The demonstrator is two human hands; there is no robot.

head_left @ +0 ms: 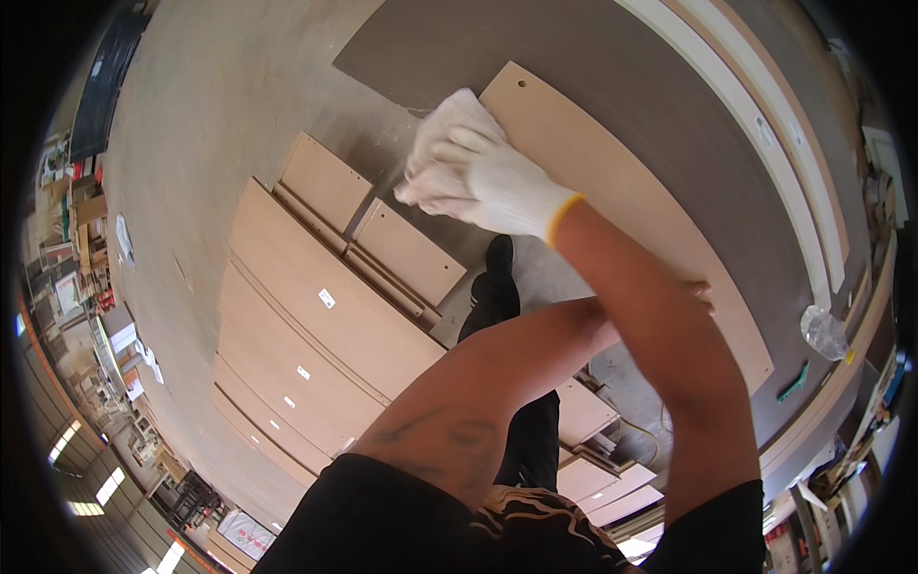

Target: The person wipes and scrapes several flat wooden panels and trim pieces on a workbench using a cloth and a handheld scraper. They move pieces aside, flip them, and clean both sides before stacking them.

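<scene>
A white cloth [457, 113] is bunched under my right hand [488, 182], which wears a white knitted glove with a yellow cuff. That hand is closed on the cloth at the left edge of a long light-brown board [583, 143] with a hole near its far end. My left arm crosses beneath the right forearm. Only the bare fingertips of my left hand [703, 295] show, stretched out on the same board; the rest of the hand is hidden. The board lies over a larger dark grey-brown panel [535, 38].
Stacked light-brown panels [316, 287] with small white labels lie to the left, with shorter boards [411, 249] beside them. Long white strips [755, 124] run along the right. A clear plastic bag [824, 332] and a green tool [793, 381] lie at the right.
</scene>
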